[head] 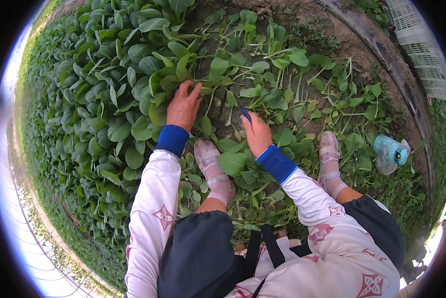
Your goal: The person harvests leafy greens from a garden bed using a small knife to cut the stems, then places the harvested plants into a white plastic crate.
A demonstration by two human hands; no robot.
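Observation:
My left hand (184, 106) reaches in at the edge of a dense stand of leafy green vegetables (115, 89). Its fingers are curled among the leaves of one plant (172, 80), and leaves partly cover the fingertips, so I cannot tell how firmly they grip. To the right, my right hand (258, 132) is closed around a small knife (245, 112) with a dark blue handle. The knife's dark, narrow blade points up and left, toward the plants by my left hand. Cut leaves and small plants (267, 93) lie scattered on the soil beyond the knife.
My shoes (211, 158) stand on soil strewn with leaves. A turquoise-lidded bottle (390, 152) in clear plastic lies at the right. Along the bed's right side runs a dark hose or strip (405, 85). A pale plastic crate (420, 48) stands at the upper right.

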